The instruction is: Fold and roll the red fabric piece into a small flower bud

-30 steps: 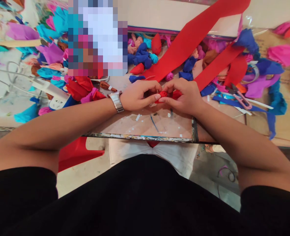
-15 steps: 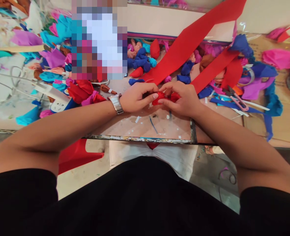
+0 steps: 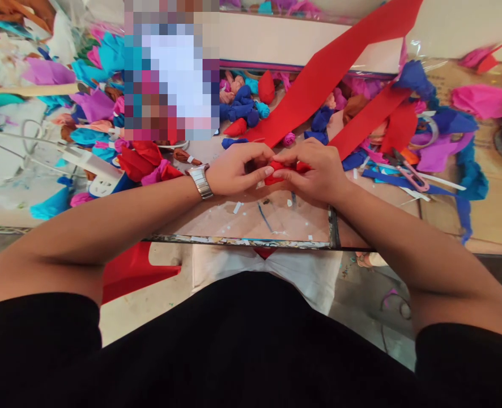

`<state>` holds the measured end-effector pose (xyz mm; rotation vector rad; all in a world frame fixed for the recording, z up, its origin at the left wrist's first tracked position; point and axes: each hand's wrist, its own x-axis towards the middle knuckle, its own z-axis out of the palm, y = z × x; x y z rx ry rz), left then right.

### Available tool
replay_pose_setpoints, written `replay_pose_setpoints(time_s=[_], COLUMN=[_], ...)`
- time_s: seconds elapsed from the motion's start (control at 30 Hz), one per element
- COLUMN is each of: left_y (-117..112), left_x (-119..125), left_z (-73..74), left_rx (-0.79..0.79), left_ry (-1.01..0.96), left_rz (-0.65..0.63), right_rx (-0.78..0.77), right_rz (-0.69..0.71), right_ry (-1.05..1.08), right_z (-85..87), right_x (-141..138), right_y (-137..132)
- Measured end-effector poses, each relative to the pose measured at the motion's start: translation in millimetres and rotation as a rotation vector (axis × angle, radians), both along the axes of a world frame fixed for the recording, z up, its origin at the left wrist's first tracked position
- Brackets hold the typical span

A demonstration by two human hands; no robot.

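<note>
A small bunched piece of red crepe paper (image 3: 272,180) is pinched between my two hands, just above the table near its front edge. My left hand (image 3: 236,169), with a metal watch (image 3: 201,181) at its wrist, grips the paper's left side with thumb and fingertips. From the other side, my right hand (image 3: 319,171) closes thumb and fingers round it. The two hands meet at the fingertips and cover most of the paper. Behind them, a long red crepe strip (image 3: 314,73) slants up to the right.
Crumpled blue paper pieces (image 3: 245,105) and other coloured bits lie behind my hands. On the left are a white power strip (image 3: 92,161) and red paper bundles (image 3: 143,160). Pink-handled scissors (image 3: 415,177) lie among strips on the right. A red chair (image 3: 136,272) stands below the table edge.
My right thumb and fingers have shifted slightly over the red crepe paper, so less of it shows. Both hands otherwise stay in place.
</note>
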<state>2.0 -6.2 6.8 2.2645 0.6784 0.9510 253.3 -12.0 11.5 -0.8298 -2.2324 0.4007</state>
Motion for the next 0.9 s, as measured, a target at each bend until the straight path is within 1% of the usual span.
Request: replay_pose_setpoints(time_s=[0.17,0.33,0.6,0.7,0.9], left_y=[1.3,2.3,1.9,0.1,-2.1], left_x=[-0.7,-1.4,-1.1,-1.2,-1.3], left_z=[-0.5,1.5,2.2,3.3,7.2], left_rx=[-0.027,-0.012,0.008,0.016,-0.013], left_ry=[0.025,0.034,0.019,0.007,0.027], left_rz=[0.011,0.036,0.023,-0.004,-0.008], right_rx=[0.041,0.052,0.048,0.030,0.032], right_rz=[0.023,0.044,0.022,0.024,0.030], right_ry=[0.003,-0.012,0.007,0.007,0.016], right_z=[0.1,3.0,1.8,1.2,0.1], right_x=[0.1,-1.0,-1.6,-1.4,-0.9], right_y=[1.0,-1.0,-0.9,-1.0,-0.7])
